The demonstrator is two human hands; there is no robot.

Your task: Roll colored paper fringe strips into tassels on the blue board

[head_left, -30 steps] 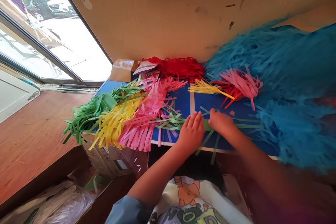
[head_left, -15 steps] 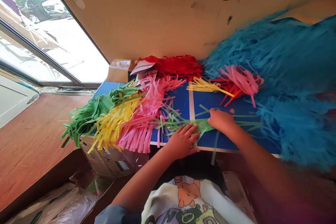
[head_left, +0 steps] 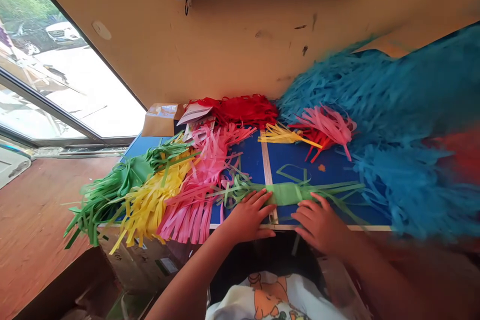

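A green fringed paper roll (head_left: 287, 193) lies across the blue table (head_left: 330, 170) near its front edge, loose green strips trailing from both ends. My left hand (head_left: 248, 217) rests flat at the roll's left end, fingers spread and touching it. At the roll's right end my right hand (head_left: 320, 222) lies with fingers stretched out against its near side. Neither hand grips anything.
Green (head_left: 116, 187), yellow (head_left: 155, 195) and pink (head_left: 202, 180) fringe bundles hang over the table's left edge. Red strips (head_left: 243, 108), a small yellow bunch (head_left: 279, 135) and a pink bunch (head_left: 330, 127) lie behind. A big blue fringe heap (head_left: 405, 125) fills the right. A cardboard box (head_left: 163, 112) stands by the wall.
Both hands have drawn back toward the table's front edge, and the green paper now lies as a tighter roll between them. The camera has tilted upward.
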